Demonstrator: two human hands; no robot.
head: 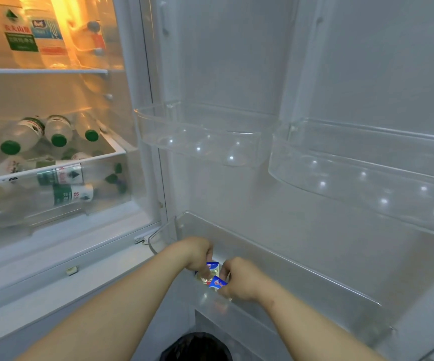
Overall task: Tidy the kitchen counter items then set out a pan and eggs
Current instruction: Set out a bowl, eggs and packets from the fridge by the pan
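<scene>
At six o'clock, lowest door bin (314, 308): small blue-and-cream packets (214, 277), print too small to read, count uncertain, lower parts hidden behind fingers and the bin's clear wall. Dark round object (197, 347) at the bottom edge, cut off, not identifiable. At ten o'clock, lit fridge interior: green-capped bottles (57, 131) lying in a clear drawer (118, 151); labelled bottles (20, 35) on the shelf above, partly washed out by glare. At one o'clock, small upper bin (200, 136); at three o'clock, wide upper bin (361, 168). Left hand (199, 252) at the packets' eleven o'clock, fingers curled down onto them; right hand (241, 280) at their four o'clock, pinching a blue corner.
</scene>
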